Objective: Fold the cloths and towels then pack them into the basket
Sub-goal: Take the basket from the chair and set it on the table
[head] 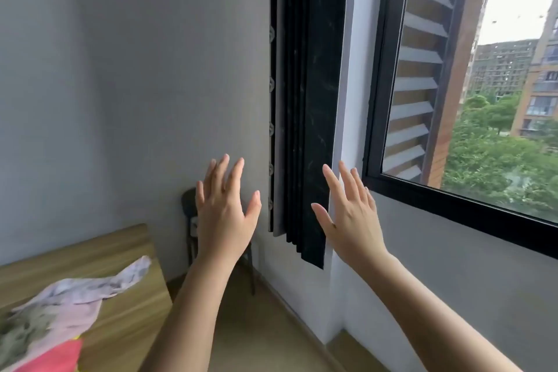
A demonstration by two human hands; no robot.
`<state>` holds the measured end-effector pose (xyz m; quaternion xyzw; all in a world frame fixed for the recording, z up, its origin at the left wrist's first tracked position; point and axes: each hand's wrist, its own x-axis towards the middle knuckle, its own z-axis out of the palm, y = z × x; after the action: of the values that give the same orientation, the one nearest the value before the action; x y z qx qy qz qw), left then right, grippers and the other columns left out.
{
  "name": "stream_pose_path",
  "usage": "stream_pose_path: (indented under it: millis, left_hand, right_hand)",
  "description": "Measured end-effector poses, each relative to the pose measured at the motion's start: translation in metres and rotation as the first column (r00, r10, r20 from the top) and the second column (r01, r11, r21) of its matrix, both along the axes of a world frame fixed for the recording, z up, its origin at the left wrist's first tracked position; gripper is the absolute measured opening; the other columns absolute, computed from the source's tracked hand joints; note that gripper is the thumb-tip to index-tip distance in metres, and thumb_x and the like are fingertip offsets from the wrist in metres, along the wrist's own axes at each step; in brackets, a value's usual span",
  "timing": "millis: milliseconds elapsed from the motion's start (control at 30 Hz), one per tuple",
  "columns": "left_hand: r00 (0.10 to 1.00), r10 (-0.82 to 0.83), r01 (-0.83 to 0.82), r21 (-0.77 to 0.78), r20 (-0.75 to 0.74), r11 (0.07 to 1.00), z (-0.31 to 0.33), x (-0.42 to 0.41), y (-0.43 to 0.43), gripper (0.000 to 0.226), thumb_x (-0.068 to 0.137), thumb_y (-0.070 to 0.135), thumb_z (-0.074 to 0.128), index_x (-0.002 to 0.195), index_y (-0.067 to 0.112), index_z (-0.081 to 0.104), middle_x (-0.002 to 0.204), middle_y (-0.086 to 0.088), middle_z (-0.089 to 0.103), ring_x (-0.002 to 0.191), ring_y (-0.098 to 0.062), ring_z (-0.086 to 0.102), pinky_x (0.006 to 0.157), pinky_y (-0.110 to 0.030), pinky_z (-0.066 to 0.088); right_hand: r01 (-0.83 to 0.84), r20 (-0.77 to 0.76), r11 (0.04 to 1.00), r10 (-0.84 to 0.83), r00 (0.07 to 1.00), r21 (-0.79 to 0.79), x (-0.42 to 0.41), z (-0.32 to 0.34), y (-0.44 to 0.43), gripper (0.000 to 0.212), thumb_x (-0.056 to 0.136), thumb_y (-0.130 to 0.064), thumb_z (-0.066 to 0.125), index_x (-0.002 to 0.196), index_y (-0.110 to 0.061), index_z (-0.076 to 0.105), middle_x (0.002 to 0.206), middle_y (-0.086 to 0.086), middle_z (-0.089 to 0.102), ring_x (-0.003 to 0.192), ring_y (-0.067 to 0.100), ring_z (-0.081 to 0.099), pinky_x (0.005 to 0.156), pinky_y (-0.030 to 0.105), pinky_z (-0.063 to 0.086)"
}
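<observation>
A pale pink cloth point(90, 296) lay crumpled on the wooden table point(126, 326), its long axis running from the near left toward the table's far right corner, where a narrow tail pointed. At its near end sat a fuzzy grey-green towel point(21, 332), blurred and cut off by the left edge of the view, and a coral-red cloth point(57, 356), cut off at the bottom. The left hand point(225, 214) and right hand point(350, 220) were raised well apart from the cloths, fingers straight and spread, holding nothing. A dark chair point(189, 220) stood mostly hidden behind the left hand, and a black pleated curtain point(308, 100) hung beside the window point(453, 184).
</observation>
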<state>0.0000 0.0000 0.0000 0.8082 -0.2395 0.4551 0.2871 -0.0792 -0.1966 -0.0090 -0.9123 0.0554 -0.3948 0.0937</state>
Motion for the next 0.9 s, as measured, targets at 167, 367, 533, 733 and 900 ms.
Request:
stream_pose_path:
  millis: [167, 367, 533, 733, 900]
  left_hand:
    - [0.997, -0.07, 0.069, -0.044, -0.019, 0.997, -0.027, 0.054, -0.027, 0.052, 0.087, 0.039, 0.042, 0.132, 0.013, 0.043, 0.142, -0.016, 0.044, 0.135, -0.035, 0.034, 0.101, -0.062, 0.035]
    - [0.99, -0.088, 0.081, -0.064, -0.111, 0.995, -0.045, 0.122, -0.058, 0.054, 0.087, 0.034, 0.051, 0.135, 0.011, 0.045, 0.145, -0.015, 0.041, 0.138, -0.033, 0.03, 0.105, -0.061, 0.031]
    - [0.981, -0.096, 0.085, -0.071, -0.166, 0.994, -0.058, 0.166, -0.078, 0.053, 0.085, 0.029, 0.057, 0.134, 0.01, 0.047, 0.144, -0.015, 0.042, 0.137, -0.034, 0.03, 0.104, -0.061, 0.033]
    - [0.98, -0.089, 0.077, -0.069, -0.181, 0.995, -0.072, 0.207, -0.102, 0.052, 0.086, 0.023, 0.063, 0.133, 0.009, 0.048, 0.142, -0.015, 0.043, 0.136, -0.035, 0.032, 0.101, -0.062, 0.036]
    - [0.982, -0.034, 0.027, -0.04, -0.186, 0.999, -0.075, 0.248, -0.136, 0.055, 0.083, 0.02, 0.068, 0.134, 0.009, 0.048, 0.142, -0.015, 0.043, 0.136, -0.036, 0.032, 0.102, -0.061, 0.035]
  right_hand:
    - [-0.003, -0.077, 1.0, 0.002, 0.997, -0.013, 0.047, -0.022, -0.028, 0.062, 0.097, -0.046, 0.039, 0.15, -0.031, 0.011, 0.159, 0.002, 0.01, 0.147, 0.024, 0.006, 0.116, 0.04, 0.011]
    - [-0.035, -0.16, 0.999, 0.03, 0.987, -0.024, 0.118, -0.029, -0.047, 0.063, 0.097, -0.046, 0.039, 0.151, -0.031, 0.01, 0.159, 0.0, 0.007, 0.147, 0.023, 0.005, 0.117, 0.04, 0.012]
    - [-0.041, -0.189, 0.999, 0.036, 0.981, -0.02, 0.164, -0.04, -0.067, 0.063, 0.096, -0.044, 0.042, 0.15, -0.029, 0.014, 0.159, 0.002, 0.012, 0.147, 0.024, 0.008, 0.117, 0.041, 0.015]
    - [-0.081, -0.219, 0.997, 0.078, 0.973, -0.005, 0.214, -0.05, -0.093, 0.062, 0.097, -0.042, 0.042, 0.15, -0.029, 0.014, 0.159, 0.001, 0.011, 0.147, 0.024, 0.006, 0.117, 0.043, 0.015]
    - [-0.132, -0.215, 0.991, 0.128, 0.968, -0.004, 0.275, -0.052, -0.127, 0.062, 0.097, -0.042, 0.042, 0.15, -0.031, 0.012, 0.159, 0.0, 0.009, 0.147, 0.024, 0.003, 0.116, 0.042, 0.012]
